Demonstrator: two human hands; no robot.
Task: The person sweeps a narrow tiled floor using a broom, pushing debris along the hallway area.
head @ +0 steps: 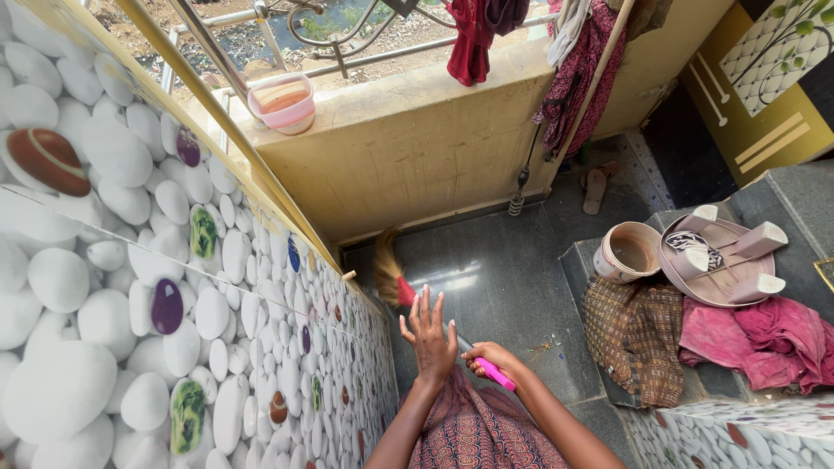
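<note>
Two hands were in view, pretty low in the shot. The right hand [488, 358] was closed around the pink end of a broom handle [493, 373], fingers wrapped tight. The left hand [429, 334] held nothing, just flat and spread with the fingers pointing up and away, hovering over the grey floor [504, 278].

The broom [391, 274] ran away from the person, its long axis going from the right hand up and to the left, passing under the left hand. The bristle end sat well ahead of both hands, tucked into the corner where the pebble-pattern wall [130, 287] met the yellow parapet [408, 139]. So the right hand had the grip, but the left hand was actually nearer the brush end.

As for containers: a pink tub [282, 104] sat up on the parapet ledge with what looked like a block or folded thing inside, hard to tell. On the raised step to the right, a round pot [627, 252] stood upright and looked empty apart from some grime. Just beside it an upside-down plastic stool [725, 260] had a striped cloth lying in it. A brown checked cloth [634, 339] and a pink cloth [756, 339] were draped over the step below those. A sandal [595, 191] lay further back.
</note>
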